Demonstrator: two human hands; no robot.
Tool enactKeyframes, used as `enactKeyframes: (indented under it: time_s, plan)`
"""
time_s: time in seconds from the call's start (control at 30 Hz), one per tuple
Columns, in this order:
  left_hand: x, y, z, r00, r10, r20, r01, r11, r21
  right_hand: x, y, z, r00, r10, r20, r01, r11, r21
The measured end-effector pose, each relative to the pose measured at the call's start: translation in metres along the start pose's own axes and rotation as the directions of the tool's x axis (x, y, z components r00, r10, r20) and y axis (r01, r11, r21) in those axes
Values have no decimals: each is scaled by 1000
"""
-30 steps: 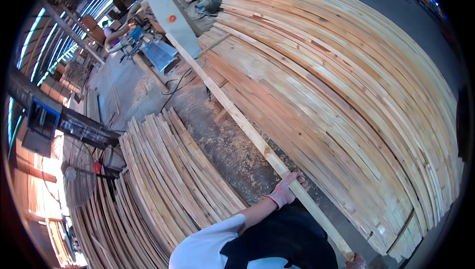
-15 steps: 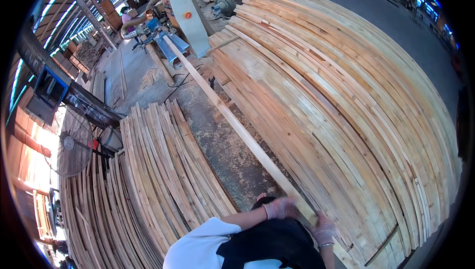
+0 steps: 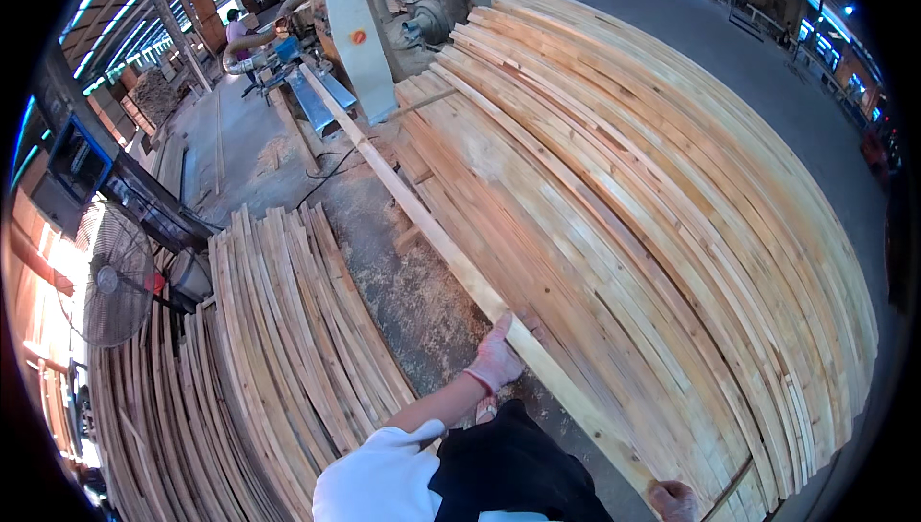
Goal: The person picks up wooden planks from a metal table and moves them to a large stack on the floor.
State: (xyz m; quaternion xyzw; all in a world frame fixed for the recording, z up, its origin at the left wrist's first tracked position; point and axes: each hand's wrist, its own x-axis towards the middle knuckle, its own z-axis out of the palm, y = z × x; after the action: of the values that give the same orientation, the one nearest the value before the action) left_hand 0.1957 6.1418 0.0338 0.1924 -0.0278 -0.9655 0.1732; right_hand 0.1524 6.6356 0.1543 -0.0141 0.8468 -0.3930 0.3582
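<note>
A long, pale wooden board (image 3: 444,251) runs slantwise from the machine at the far left down to my right hand. My left hand (image 3: 496,359), in a whitish-pink work glove, grips the board's left edge partway along, with the fingertips over its top. Down at the lower edge of the view, my right hand (image 3: 673,501) holds the near end, its fingers curled around it. Beside the board on the right lies a wide stack of similar boards (image 3: 614,234).
Another pile of wooden strips (image 3: 297,301) lies to the left, near a caged fan (image 3: 107,280). Sawdust covers the floor (image 3: 422,301) between the piles. Ahead stands a woodworking machine (image 3: 321,95) beside a pale cabinet (image 3: 357,37); a person (image 3: 236,31) is beyond it.
My left hand has slid forward along the board, away from me. My right hand has moved back to its near end. The hands are now much farther apart, and the view has shifted slightly.
</note>
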Motion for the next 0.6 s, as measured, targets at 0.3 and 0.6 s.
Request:
enactKeyframes:
  time_s: [0.3, 0.6]
  plan:
    - [119, 182, 4, 955, 260, -145, -230, 954, 192, 102, -164, 154, 975, -197, -105, 139, 905, -403]
    - [48, 105, -70, 781, -623, 46, 397, 552, 733, 184, -245, 268, 907, -418, 54, 415, 864, -284]
